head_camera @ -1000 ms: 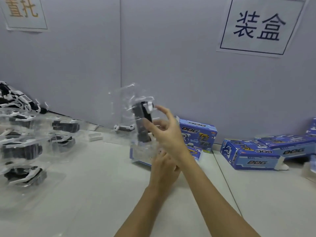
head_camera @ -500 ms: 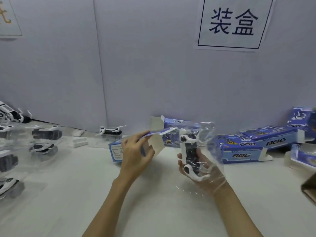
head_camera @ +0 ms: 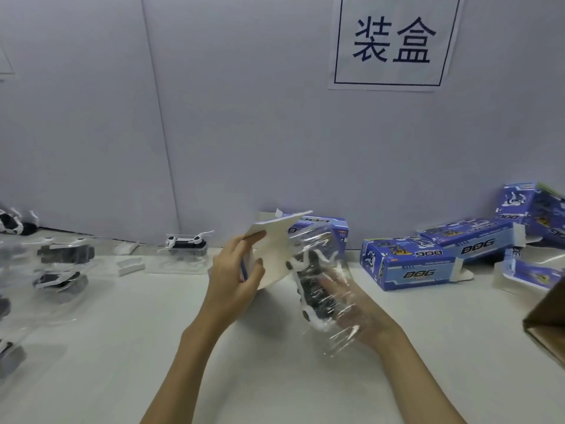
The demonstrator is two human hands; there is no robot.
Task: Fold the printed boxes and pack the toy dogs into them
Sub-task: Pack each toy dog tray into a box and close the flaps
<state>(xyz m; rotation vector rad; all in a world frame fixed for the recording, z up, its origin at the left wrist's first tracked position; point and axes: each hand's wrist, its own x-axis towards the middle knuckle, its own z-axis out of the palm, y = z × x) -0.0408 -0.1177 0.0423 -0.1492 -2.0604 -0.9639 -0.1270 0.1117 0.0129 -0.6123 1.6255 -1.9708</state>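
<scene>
The left hand [head_camera: 235, 278] held a blue printed box [head_camera: 272, 252] above the white table [head_camera: 275, 362], thumb and fingers curled round its near end, with the pale inside of the box and an open flap turned to the camera. Just beside it on the right, the right hand [head_camera: 354, 310] held a black-and-white toy dog in a clear plastic shell [head_camera: 315, 289], fingers curled under the shell. The top of the shell touched the box's open end. Folded DOG boxes [head_camera: 406, 264] lay near the wall on the right, and more shelled dogs [head_camera: 61, 264] stood well apart on the left.
</scene>
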